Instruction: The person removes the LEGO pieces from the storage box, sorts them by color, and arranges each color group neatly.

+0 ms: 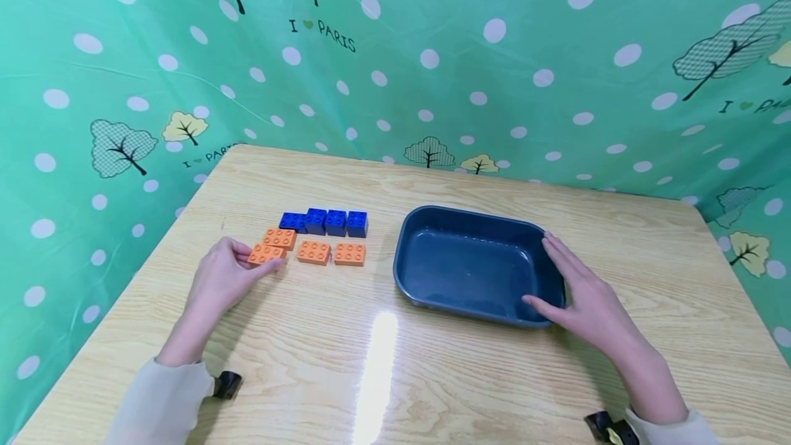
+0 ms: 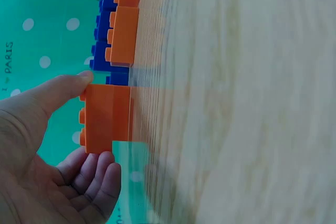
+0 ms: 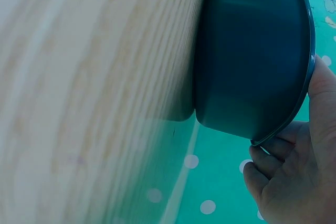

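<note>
My left hand (image 1: 219, 277) pinches an orange toy brick (image 1: 266, 254) between thumb and fingers. In the left wrist view the held brick (image 2: 98, 121) is a little above the tabletop, overlapping another orange brick (image 2: 122, 114) behind it. That second orange brick (image 1: 280, 238) lies just beyond the held one in the head view. On the right, my right hand (image 1: 590, 304) holds the corner of a dark blue rectangular tub (image 1: 469, 305). Its thumb reaches over the tub's rim (image 3: 311, 51), and the other fingers curl outside the end wall.
Two more orange bricks (image 1: 314, 253) lie between the left hand and the tub. Behind them several blue bricks (image 1: 336, 223) form a row. The wooden table (image 1: 296, 376) meets a green patterned cloth (image 1: 371, 108) at its back and left edges.
</note>
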The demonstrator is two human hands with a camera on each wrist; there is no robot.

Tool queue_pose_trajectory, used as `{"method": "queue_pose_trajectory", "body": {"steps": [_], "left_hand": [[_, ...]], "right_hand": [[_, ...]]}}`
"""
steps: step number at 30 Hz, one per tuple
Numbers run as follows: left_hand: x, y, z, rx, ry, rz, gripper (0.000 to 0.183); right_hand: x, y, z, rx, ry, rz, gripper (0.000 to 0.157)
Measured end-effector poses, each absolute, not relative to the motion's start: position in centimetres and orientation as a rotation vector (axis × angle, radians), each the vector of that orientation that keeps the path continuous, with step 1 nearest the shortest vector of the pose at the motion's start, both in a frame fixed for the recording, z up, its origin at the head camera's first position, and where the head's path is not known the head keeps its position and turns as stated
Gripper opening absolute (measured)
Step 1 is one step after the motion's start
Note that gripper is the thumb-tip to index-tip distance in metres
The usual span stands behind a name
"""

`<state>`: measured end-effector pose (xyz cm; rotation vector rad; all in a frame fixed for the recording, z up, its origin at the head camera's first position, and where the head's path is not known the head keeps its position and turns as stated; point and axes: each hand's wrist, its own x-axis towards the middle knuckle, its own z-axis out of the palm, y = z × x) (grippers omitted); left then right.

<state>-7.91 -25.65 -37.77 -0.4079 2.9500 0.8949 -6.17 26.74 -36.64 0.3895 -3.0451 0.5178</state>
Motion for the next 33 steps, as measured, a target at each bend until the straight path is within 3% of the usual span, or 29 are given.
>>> {"method": "queue_pose_trajectory", "body": {"steps": [26,33], "left_hand": [[-8.2,-27.2,-38.3,-0.35,2.88,0.863,0.083],[-8.1,-27.9,-37.2,-0.281,2.912,0.977,0.072]], "right_hand": [[-6.3,26.6,-36.9,0.396,-3.032,0.488,0.102],[-6.5,26.4,-36.8,0.407,-3.032,0.481,0.102]]}}
